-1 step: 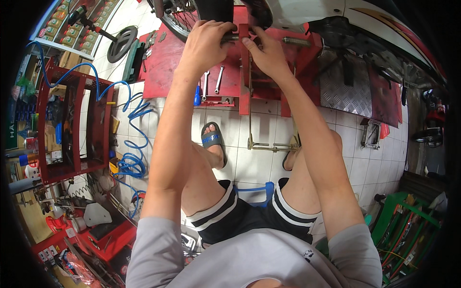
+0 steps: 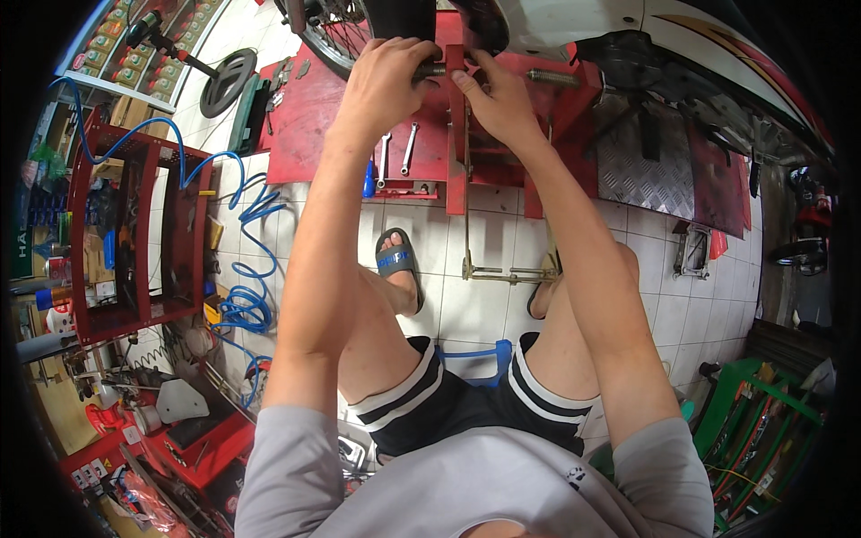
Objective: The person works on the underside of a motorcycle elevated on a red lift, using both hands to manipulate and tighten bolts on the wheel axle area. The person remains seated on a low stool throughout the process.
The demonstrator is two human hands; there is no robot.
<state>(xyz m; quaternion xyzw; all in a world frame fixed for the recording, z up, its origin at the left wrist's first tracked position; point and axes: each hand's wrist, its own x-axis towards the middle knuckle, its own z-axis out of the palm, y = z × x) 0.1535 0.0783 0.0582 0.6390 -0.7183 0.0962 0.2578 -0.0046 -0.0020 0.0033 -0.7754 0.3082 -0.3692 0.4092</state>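
Note:
Both arms reach forward to a red wheel clamp on a red lift platform (image 2: 309, 134). My left hand (image 2: 381, 85) curls its fingers around a threaded rod (image 2: 433, 69), part of which shows beside the thumb. Just right of it, my right hand (image 2: 498, 100) is closed against a red metal bar (image 2: 456, 117), its thumb lying on the bar. The ends of the right fingers are hidden. A spoked motorcycle wheel (image 2: 334, 34) stands beyond the left hand. A coil spring (image 2: 553, 78) shows right of the right hand.
Two wrenches (image 2: 409, 149) and a blue-handled screwdriver (image 2: 369, 179) lie at the platform's near edge. A metal linkage (image 2: 509, 273) hangs near my feet. To the left are a red tool cart (image 2: 143, 233) and a coiled blue hose (image 2: 244, 309); a green rack (image 2: 762, 421) stands at lower right.

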